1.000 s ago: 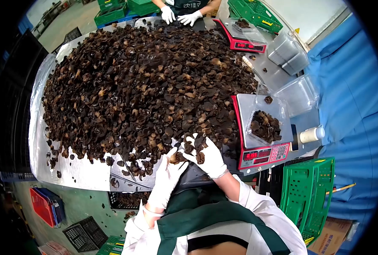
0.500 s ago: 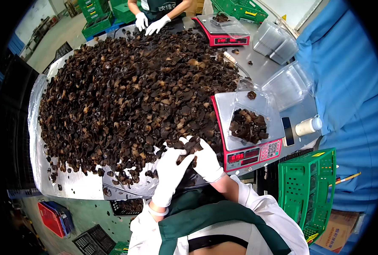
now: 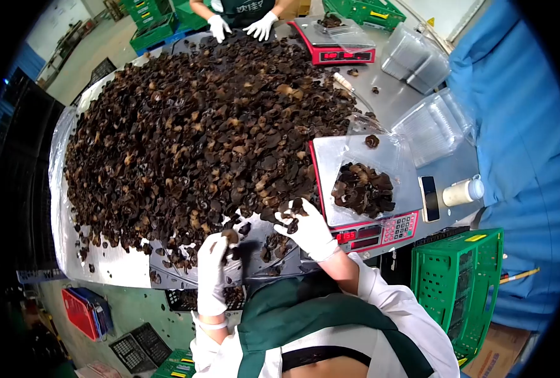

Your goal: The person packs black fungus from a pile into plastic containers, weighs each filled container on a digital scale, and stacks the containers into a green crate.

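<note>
A wide heap of dark brown wood ear mushrooms [image 3: 198, 138] covers the table before me. My left hand [image 3: 212, 277], in a white glove, is closed at its fingertips on one wood ear piece [image 3: 231, 236] near the heap's front edge. Gloved in white too, my right hand [image 3: 311, 236] curls around a few wood ear pieces [image 3: 294, 217], just left of the near scale [image 3: 404, 151]. On that scale, a clear plastic tray [image 3: 355, 148] holds a small pile of wood ears [image 3: 363, 189], with a single piece lying apart.
Across the table, a co-worker's gloved hands [image 3: 261, 26] touch the heap's far edge beside a second red scale [image 3: 343, 57]. Clear plastic boxes [image 3: 434, 123], a phone [image 3: 429, 198] and a white bottle [image 3: 463, 192] lie at right. Green crates [image 3: 459, 290] stand below.
My hands have parted: the left moved left with one wood ear piece, the right stays near the scale with others. The co-worker's hands have spread apart. The view has shifted slightly.
</note>
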`<action>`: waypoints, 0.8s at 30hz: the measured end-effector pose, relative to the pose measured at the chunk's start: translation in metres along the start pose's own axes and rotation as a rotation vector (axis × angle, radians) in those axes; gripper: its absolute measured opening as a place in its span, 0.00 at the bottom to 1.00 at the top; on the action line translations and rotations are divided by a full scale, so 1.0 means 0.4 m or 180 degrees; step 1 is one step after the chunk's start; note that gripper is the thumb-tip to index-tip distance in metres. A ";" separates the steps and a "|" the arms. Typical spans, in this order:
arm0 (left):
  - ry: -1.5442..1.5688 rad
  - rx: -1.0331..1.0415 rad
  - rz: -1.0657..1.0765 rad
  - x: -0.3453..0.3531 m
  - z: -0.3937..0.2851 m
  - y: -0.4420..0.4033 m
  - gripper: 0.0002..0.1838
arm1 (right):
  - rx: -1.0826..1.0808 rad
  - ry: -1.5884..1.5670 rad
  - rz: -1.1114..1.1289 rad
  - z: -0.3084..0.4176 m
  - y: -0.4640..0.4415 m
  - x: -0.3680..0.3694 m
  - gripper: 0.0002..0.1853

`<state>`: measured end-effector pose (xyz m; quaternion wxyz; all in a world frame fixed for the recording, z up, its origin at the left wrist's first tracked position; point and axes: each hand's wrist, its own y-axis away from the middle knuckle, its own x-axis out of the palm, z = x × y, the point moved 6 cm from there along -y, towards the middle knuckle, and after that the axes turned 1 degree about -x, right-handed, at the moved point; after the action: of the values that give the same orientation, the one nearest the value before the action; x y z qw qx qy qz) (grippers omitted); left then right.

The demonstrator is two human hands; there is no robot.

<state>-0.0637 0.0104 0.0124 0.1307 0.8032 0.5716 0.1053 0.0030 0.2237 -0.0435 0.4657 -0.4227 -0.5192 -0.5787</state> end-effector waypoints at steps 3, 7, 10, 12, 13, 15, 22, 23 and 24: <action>0.0265 -0.0166 -0.0699 -0.177 0.075 0.082 0.11 | 0.0075 0.0471 -0.0755 0.012 0.021 0.001 0.19; -0.0879 -0.0513 -0.1485 -0.441 0.253 0.242 0.10 | 0.0086 0.1115 -0.0524 0.023 0.026 -0.026 0.10; -0.2316 -0.0772 -0.1924 -0.461 0.251 0.301 0.12 | 0.0341 0.1121 -0.0301 0.023 0.040 -0.032 0.10; -0.2011 -0.0650 -0.1819 -0.411 0.211 0.291 0.12 | 0.0337 0.1344 -0.0421 0.023 0.056 -0.049 0.14; -0.1757 -0.0181 -0.1755 -0.386 0.219 0.265 0.10 | 0.0318 0.1378 -0.0426 0.022 0.062 -0.052 0.15; -0.1676 0.0095 -0.1326 -0.286 0.191 0.199 0.06 | 0.0300 0.1259 -0.0293 0.022 0.067 -0.063 0.16; -0.2510 0.1416 -0.0571 0.028 0.137 0.037 0.14 | 0.0317 0.1559 -0.0299 0.019 0.070 -0.084 0.14; -0.2788 0.1641 -0.0533 0.052 0.148 0.022 0.16 | 0.0308 0.1358 -0.0389 0.010 0.071 -0.069 0.15; -0.3069 0.1868 -0.0494 0.073 0.156 0.014 0.18 | 0.0303 0.1363 -0.0397 0.010 0.073 -0.070 0.15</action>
<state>-0.0295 0.0306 -0.0441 0.1556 0.7187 0.5099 -0.4463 0.0374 0.2298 -0.0641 0.5480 -0.2348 -0.4604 -0.6577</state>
